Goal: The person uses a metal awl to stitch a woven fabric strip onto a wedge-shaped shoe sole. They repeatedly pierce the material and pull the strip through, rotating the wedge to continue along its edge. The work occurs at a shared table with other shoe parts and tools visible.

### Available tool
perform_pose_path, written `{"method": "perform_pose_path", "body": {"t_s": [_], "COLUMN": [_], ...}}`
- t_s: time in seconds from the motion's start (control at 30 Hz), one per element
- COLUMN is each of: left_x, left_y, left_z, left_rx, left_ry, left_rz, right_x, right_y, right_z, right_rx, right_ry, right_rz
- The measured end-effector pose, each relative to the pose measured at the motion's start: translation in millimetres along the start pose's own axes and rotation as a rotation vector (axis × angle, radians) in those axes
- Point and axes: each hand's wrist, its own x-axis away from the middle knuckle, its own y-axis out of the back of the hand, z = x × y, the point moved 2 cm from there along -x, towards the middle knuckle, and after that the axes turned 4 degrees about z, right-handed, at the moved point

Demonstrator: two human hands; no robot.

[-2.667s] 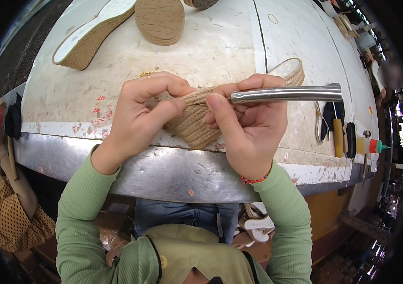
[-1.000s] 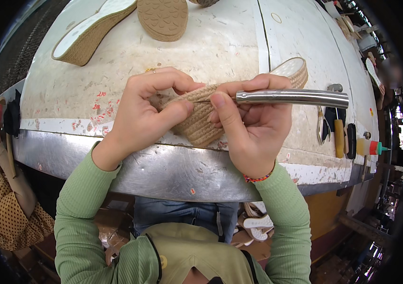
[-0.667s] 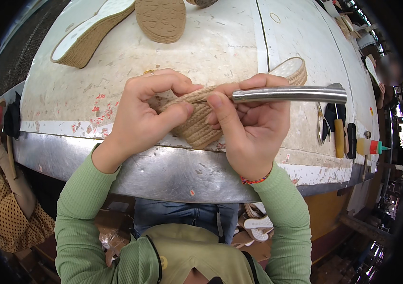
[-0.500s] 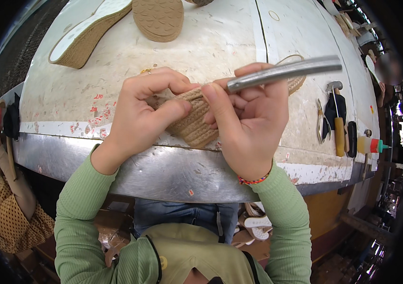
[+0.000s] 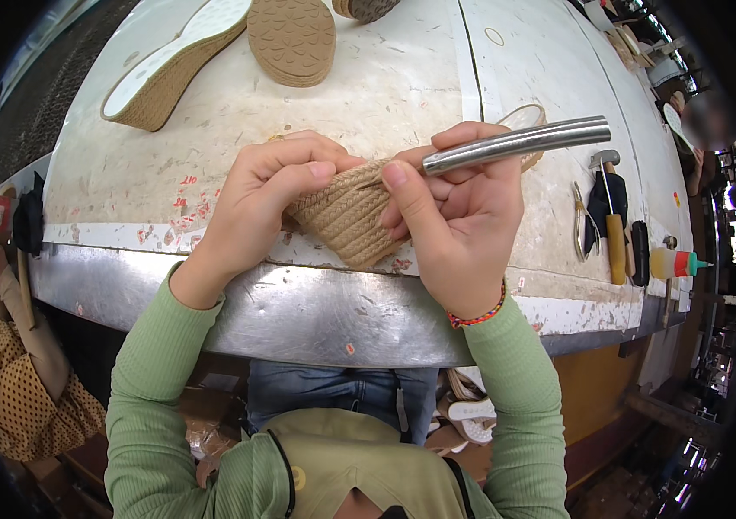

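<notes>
A wedge sole (image 5: 351,221) wrapped in rows of tan braided jute is held over the near edge of the table. My left hand (image 5: 256,199) is closed on its upper left, thumb and fingers pinching the rim. On the other side, my right hand (image 5: 459,229) presses its thumb against the upper braid, where a small gap shows between rows. Lodged in that same hand is a shiny, slightly curved metal tube-like tool (image 5: 519,145), pointing out to the right. Its inner end lies among the fingers, so I cannot tell what tip it has.
At the far left lie a white-topped wedge sole (image 5: 160,82) and a patterned tan sole (image 5: 292,39). To the right are pliers (image 5: 582,223), a hammer (image 5: 615,229) and a glue bottle (image 5: 678,264). A metal strip (image 5: 342,320) edges the table. Another person's arm (image 5: 35,333) shows at left.
Both hands have shifted slightly and the braided sole shows more of its face. My left thumb has moved up toward the rim. The metal tool has tilted a little and moved left.
</notes>
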Motion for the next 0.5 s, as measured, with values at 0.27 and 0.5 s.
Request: {"method": "perform_pose_path", "body": {"t_s": [0.27,0.5], "left_x": [2.3,0.7], "left_y": [1.9,-4.7], "left_z": [-0.2,1.7], "left_rx": [-0.054,-0.204], "left_ry": [-0.014,-0.093], "left_rz": [0.038,-0.002], "right_x": [0.3,3.4], "right_y": [-3.6,-2.8], "right_z": [-3.7,-2.3], "right_rx": [0.061,-0.088], "right_ry": [0.014,0.028], "right_rz": [0.003,-0.063]}}
